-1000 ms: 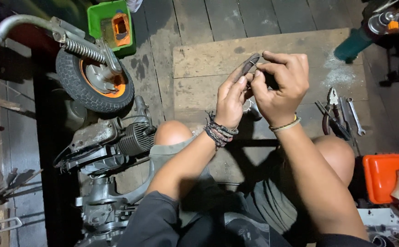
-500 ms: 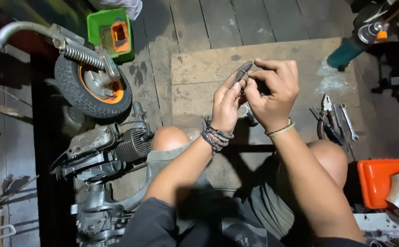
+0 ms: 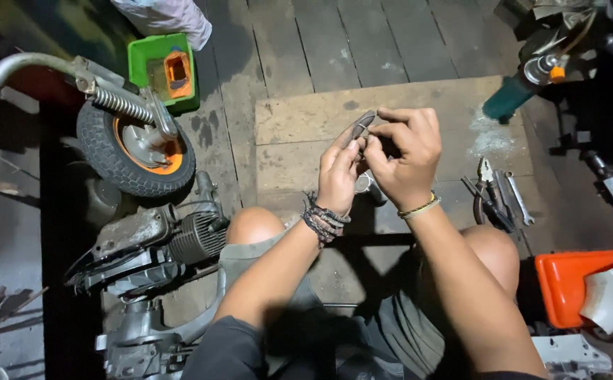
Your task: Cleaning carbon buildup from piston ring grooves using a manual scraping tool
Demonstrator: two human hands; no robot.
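Small grey metal part [image 3: 360, 127] pinched between fingertips of left hand [image 3: 339, 174] and right hand [image 3: 406, 156] (both closed on it), held above wooden board [image 3: 299, 141], small wheel [image 3: 137, 151] well apart.

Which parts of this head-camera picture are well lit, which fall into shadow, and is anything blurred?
Head view: light falls on both hands, left hand and right hand, and on the pale board; the left edge beside the small wheel sinks into darkness; shadow pools between the knees; the small grey part looks sharp enough.
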